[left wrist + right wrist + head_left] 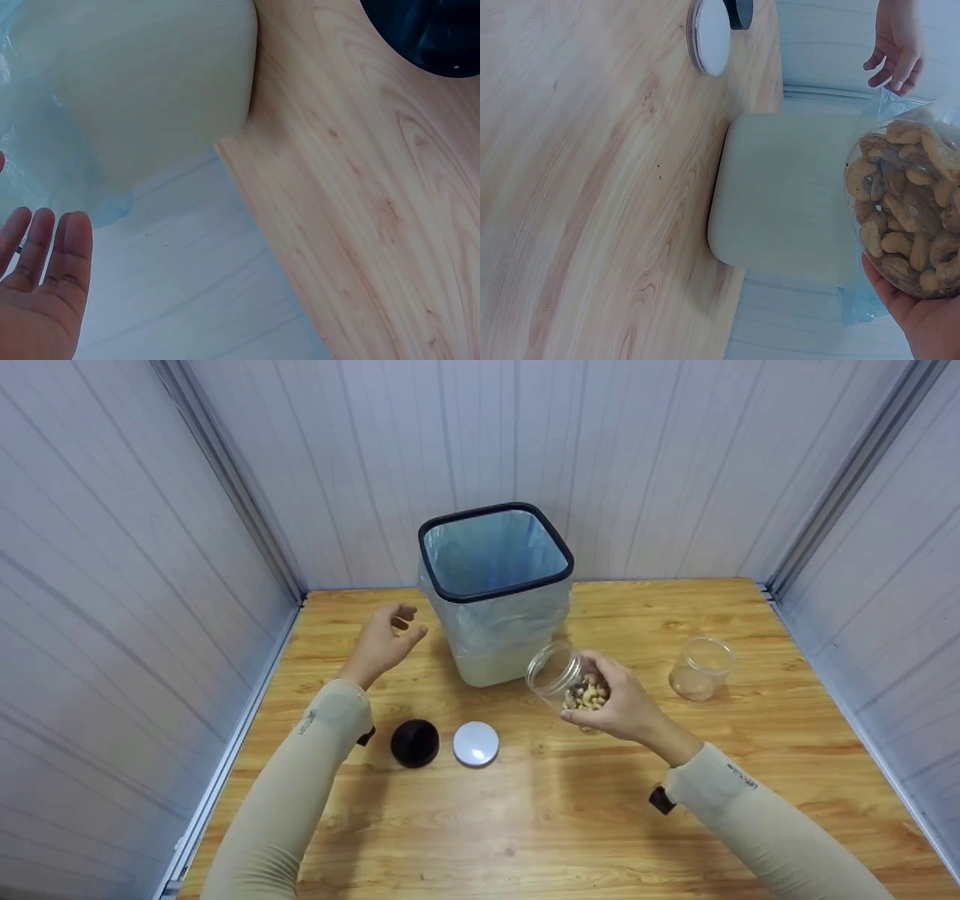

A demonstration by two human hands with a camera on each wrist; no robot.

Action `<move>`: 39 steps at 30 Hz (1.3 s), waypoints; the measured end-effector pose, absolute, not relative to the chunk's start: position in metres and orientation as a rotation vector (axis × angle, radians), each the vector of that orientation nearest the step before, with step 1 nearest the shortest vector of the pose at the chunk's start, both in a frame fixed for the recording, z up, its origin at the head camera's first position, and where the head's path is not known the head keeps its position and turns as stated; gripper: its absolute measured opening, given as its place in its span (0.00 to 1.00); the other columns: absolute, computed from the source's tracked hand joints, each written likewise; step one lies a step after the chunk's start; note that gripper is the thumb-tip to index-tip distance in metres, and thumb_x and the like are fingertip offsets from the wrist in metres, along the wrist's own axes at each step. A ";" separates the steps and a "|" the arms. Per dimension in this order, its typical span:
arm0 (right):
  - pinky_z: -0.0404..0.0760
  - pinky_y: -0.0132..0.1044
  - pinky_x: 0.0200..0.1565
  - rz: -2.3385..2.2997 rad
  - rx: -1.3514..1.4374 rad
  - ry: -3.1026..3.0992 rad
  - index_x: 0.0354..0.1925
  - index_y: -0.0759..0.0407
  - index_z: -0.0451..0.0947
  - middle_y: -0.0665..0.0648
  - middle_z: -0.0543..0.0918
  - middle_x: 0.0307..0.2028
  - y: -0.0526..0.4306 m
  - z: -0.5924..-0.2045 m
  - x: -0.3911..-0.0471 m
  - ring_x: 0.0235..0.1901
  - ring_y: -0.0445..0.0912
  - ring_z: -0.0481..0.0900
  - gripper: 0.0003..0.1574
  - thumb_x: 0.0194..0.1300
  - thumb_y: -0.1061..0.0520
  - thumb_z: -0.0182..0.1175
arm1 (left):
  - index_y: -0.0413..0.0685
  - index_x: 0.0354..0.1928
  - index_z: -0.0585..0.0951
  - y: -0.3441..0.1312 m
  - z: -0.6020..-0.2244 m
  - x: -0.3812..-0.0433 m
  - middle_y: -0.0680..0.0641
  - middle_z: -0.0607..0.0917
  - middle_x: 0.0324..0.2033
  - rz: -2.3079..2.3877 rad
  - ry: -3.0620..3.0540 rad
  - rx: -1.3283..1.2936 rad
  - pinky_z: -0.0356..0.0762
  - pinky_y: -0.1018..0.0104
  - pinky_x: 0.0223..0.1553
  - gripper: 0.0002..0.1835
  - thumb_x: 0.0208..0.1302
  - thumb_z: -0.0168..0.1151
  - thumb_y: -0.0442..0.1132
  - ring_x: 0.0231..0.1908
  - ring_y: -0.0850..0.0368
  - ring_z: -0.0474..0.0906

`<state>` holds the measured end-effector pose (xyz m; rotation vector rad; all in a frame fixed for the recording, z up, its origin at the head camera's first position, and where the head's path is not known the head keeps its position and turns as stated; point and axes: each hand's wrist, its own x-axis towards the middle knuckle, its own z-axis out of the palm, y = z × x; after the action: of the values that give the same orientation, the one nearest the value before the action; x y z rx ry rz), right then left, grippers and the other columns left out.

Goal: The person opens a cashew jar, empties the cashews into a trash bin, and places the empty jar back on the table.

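Note:
My right hand point(619, 701) grips a clear plastic jar point(553, 671), tilted with its uncapped mouth toward the upper left. Cashews point(588, 693) and other nuts or seeds lie in its lower part; the right wrist view shows the cashews point(911, 214) through the jar's bottom. In front of the jar stands a bin point(499, 641) with a black rim and a pale bluish liner bag. My left hand point(385, 641), fingers relaxed and holding nothing, hovers to the left of the bin. In the left wrist view the left hand's fingers point(67, 259) appear beside the liner.
A black lid point(415, 743) and a white lid point(475, 744) lie side by side on the wooden table point(480, 832). Another clear jar point(701, 669), lidless, stands at the right. Panelled walls point(360, 472) enclose the table at the back and both sides.

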<state>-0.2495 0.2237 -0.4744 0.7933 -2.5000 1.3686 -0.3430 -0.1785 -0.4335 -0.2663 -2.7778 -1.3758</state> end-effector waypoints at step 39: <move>0.84 0.31 0.50 1.432 0.783 -2.490 0.70 0.59 0.76 0.56 0.87 0.56 0.223 -0.472 -0.248 0.49 0.48 0.84 0.52 0.50 0.56 0.87 | 0.39 0.67 0.79 -0.161 -0.391 -0.360 0.37 0.83 0.63 -1.416 -2.539 -0.197 0.80 0.47 0.67 0.25 0.76 0.66 0.45 0.64 0.39 0.79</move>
<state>-0.2476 0.2233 -0.4720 0.7829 -2.4905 1.4315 -0.3601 -0.1611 -0.3910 -0.1972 -2.5387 -1.4159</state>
